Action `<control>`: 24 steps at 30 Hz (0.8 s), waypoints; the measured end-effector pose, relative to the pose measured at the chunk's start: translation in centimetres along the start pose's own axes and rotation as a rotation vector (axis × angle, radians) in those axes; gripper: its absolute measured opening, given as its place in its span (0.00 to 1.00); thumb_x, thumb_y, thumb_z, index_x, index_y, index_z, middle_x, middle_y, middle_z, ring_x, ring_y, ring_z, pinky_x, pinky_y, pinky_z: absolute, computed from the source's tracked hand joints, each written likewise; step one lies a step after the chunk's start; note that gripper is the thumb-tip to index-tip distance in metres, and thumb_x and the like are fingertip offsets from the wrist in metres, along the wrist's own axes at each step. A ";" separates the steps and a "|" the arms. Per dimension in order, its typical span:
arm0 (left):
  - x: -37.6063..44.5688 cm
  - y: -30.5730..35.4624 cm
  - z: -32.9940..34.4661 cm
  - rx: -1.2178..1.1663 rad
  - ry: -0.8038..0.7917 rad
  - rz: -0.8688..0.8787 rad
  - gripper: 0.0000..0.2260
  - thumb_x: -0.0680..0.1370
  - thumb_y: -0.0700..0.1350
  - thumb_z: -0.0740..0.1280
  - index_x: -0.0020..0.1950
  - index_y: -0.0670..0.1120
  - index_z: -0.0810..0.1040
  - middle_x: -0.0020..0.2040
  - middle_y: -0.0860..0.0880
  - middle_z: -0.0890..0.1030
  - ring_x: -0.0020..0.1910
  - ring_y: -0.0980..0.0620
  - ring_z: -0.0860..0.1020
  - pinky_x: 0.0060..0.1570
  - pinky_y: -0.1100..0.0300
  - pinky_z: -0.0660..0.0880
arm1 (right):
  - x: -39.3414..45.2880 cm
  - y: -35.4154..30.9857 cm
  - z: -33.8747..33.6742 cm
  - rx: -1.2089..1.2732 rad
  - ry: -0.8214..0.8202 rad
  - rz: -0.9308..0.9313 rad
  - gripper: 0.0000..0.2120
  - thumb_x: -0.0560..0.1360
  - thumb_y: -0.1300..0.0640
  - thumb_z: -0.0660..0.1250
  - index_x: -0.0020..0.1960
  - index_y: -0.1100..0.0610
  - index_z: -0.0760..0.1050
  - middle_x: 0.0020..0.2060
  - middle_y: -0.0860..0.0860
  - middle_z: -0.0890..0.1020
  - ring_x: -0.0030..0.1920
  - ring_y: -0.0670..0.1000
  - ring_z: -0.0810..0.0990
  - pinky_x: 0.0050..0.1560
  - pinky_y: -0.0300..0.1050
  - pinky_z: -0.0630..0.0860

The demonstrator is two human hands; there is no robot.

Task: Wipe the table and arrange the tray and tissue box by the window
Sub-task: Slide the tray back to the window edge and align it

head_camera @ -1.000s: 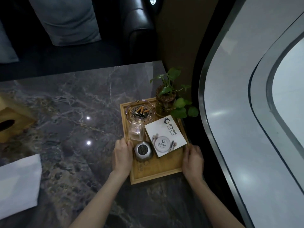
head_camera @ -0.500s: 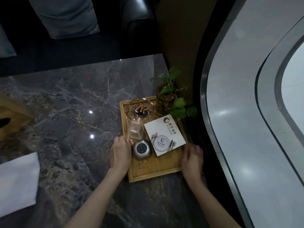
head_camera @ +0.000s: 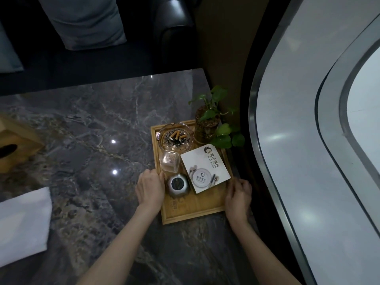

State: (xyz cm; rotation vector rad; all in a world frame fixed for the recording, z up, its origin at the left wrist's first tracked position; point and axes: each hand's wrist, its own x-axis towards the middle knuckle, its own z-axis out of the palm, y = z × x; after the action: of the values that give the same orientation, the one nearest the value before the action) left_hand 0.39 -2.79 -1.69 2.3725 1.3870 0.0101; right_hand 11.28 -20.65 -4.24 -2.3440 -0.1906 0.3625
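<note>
A wooden tray point(head_camera: 197, 210) sits at the right edge of the dark marble table point(head_camera: 86, 124), beside the window point(head_camera: 320, 140). It carries a glass ashtray point(head_camera: 174, 137) with butts, a potted plant point(head_camera: 207, 126), a clear small box point(head_camera: 170, 161), a metal round holder point(head_camera: 177, 185) and a white card point(head_camera: 205, 168). My left hand point(head_camera: 150, 189) grips the tray's left rim and my right hand point(head_camera: 238, 197) grips its right rim. A wooden tissue box point(head_camera: 14, 147) stands at the far left. A white cloth point(head_camera: 22, 223) lies at the near left.
A dark leather sofa point(head_camera: 176, 33) with a grey cushion point(head_camera: 82, 21) stands behind the table. The curved window frame point(head_camera: 265, 161) runs close along the table's right edge.
Both hands stay on the tray's rims. The tray has hardly shifted on the table; the view has tilted slightly.
</note>
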 end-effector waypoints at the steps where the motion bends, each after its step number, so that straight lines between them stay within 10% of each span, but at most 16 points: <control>1: -0.1 -0.1 0.1 -0.006 0.001 0.006 0.13 0.78 0.47 0.59 0.48 0.38 0.76 0.46 0.40 0.77 0.46 0.43 0.75 0.43 0.51 0.71 | -0.1 -0.3 0.1 0.052 0.009 0.039 0.07 0.77 0.62 0.59 0.52 0.62 0.74 0.52 0.59 0.74 0.54 0.58 0.74 0.51 0.45 0.69; 12: -4.6 -1.4 0.3 -0.143 -0.013 0.139 0.17 0.79 0.46 0.55 0.67 0.42 0.65 0.65 0.42 0.72 0.63 0.45 0.71 0.62 0.48 0.69 | -1.8 -0.3 -2.5 -0.180 -0.240 -0.179 0.20 0.75 0.64 0.58 0.67 0.60 0.66 0.61 0.60 0.76 0.60 0.58 0.73 0.60 0.51 0.73; 19: -11.3 -3.3 2.5 0.068 -0.025 0.386 0.27 0.77 0.52 0.49 0.74 0.43 0.53 0.75 0.45 0.58 0.74 0.48 0.57 0.71 0.48 0.51 | -7.7 0.6 -1.1 -0.417 -0.159 -0.393 0.28 0.79 0.47 0.47 0.74 0.58 0.47 0.75 0.55 0.53 0.75 0.52 0.51 0.74 0.50 0.47; 24: -13.6 -4.6 4.0 0.099 -0.087 0.352 0.30 0.76 0.55 0.47 0.74 0.41 0.45 0.74 0.41 0.49 0.74 0.43 0.50 0.73 0.49 0.47 | -10.9 2.9 0.6 -0.592 -0.241 -0.477 0.29 0.79 0.42 0.38 0.73 0.58 0.46 0.73 0.54 0.56 0.73 0.53 0.55 0.70 0.47 0.39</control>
State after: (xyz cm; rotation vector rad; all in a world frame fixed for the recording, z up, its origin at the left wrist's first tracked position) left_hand -9.61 -13.56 -4.38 2.6356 0.9367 -0.0665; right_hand 0.83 -24.91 -4.48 -2.7029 -1.0779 0.3830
